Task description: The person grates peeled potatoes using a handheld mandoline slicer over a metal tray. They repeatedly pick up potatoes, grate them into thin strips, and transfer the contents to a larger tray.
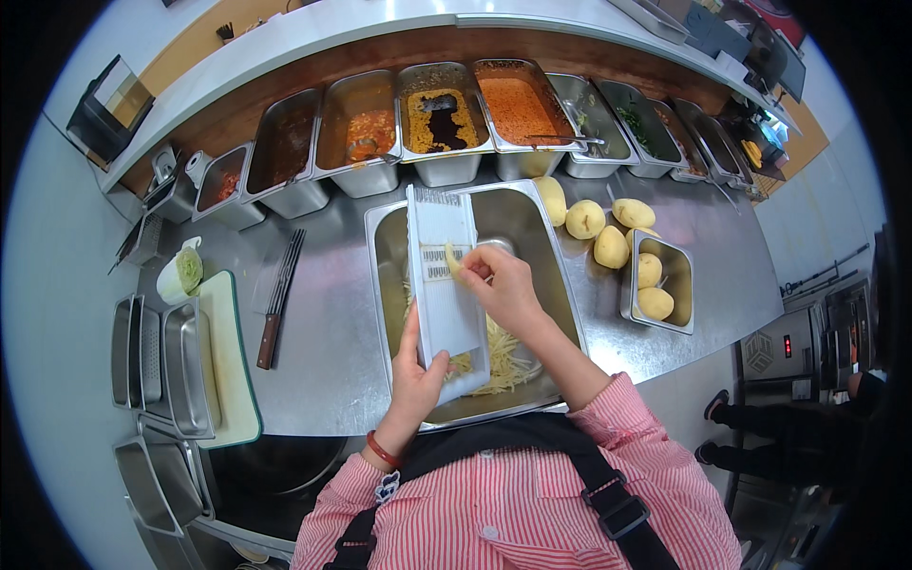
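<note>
My left hand grips the lower end of a white plastic mandoline grater, which is tilted over a deep steel pan. Between the fingertips of my right hand is a small piece of peeled potato, held against the grater's toothed blades. Pale potato shreds lie in the pan, partly hidden by the grater and my hands. To the pan's right, several peeled potatoes sit on the steel table. More potatoes rest in a small steel container.
Steel food pans with sauces line the back of the table. A wood-handled cleaver lies at left, near a cut cabbage and a cutting board with a steel pan on it. At far right stands a person in dark trousers.
</note>
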`<action>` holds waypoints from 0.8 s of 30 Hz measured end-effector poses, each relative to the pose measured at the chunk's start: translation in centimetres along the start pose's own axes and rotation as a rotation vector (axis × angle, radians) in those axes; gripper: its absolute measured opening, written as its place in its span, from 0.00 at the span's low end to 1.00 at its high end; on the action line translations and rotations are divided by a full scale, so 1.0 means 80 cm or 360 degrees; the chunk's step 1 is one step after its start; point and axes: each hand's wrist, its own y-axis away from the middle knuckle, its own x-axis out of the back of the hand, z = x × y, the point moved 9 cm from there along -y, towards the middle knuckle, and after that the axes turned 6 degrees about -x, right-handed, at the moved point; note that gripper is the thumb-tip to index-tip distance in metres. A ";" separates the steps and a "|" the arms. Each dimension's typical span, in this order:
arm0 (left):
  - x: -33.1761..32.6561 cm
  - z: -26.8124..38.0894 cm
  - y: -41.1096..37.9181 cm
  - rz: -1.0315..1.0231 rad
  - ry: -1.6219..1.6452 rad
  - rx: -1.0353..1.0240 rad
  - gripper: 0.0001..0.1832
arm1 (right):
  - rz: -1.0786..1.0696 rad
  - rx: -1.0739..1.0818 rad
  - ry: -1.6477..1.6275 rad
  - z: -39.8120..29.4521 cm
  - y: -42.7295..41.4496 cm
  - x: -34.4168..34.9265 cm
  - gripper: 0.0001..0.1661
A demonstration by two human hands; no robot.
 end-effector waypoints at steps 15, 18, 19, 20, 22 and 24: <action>0.011 0.004 -0.002 -0.0004 -0.0448 -0.0240 0.37 | 0.0052 0.0270 0.0108 -0.042 -0.005 -0.021 0.06; 0.007 0.002 -0.002 0.0015 -0.0240 -0.0104 0.37 | -0.0010 0.0292 0.0076 -0.041 -0.009 -0.023 0.06; 0.007 0.007 -0.002 0.0056 -0.0156 -0.0091 0.37 | -0.0028 0.0278 0.0055 -0.039 -0.015 -0.021 0.06; 0.008 0.009 -0.002 0.0097 -0.0073 -0.0077 0.37 | -0.0108 0.0115 -0.0102 -0.028 -0.021 -0.020 0.05; 0.007 0.005 0.000 0.0066 -0.0007 -0.0075 0.37 | -0.0280 -0.0212 -0.0395 -0.008 -0.027 -0.012 0.04; 0.009 0.004 0.000 0.0067 0.0048 -0.0058 0.37 | -0.0320 -0.0408 -0.0655 0.004 -0.026 0.004 0.04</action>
